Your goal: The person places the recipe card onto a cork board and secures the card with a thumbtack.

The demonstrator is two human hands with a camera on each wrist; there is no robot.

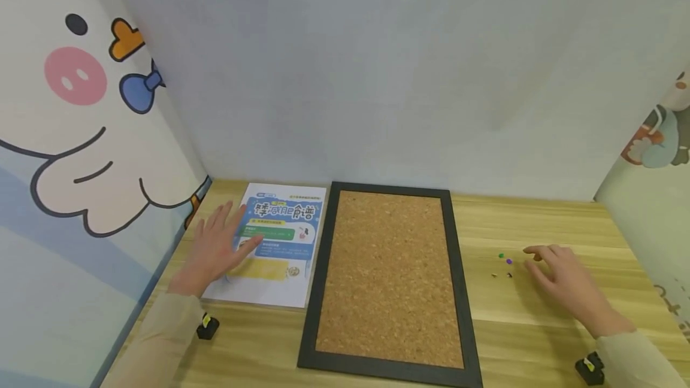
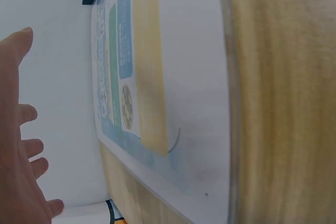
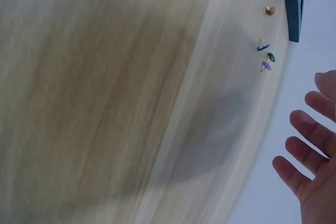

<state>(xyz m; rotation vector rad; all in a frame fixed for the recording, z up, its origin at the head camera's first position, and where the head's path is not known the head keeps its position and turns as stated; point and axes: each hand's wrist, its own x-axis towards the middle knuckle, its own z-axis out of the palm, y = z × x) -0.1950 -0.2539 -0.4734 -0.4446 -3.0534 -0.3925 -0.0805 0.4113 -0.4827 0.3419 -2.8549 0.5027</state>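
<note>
Four push pins (image 3: 266, 65) are seen on the surface (image 1: 528, 346), to the right of a framed cork board (image 1: 393, 274). In the head view only a green and a purple head are clearly made out, the other two being too small to be read; in the right wrist view a blue and a golden one are also shown. Just beside them the right hand (image 1: 566, 280) is held with loosely bent, parted fingers, and nothing is grasped.

To the left of the board a printed sheet (image 1: 280, 250) is laid flat, its smaller text unreadable and part of its left side covered by the left hand (image 1: 215, 250), which is raised over it, spread and unladen. Only a dark corner of the board's frame is caught in each wrist view.

Both sleeves (image 1: 162, 340) are cut off by the picture's lower edge, with a small black device (image 1: 207, 327) seen at each wrist. On the right wall a cartoon figure (image 1: 657, 136) is cropped.
</note>
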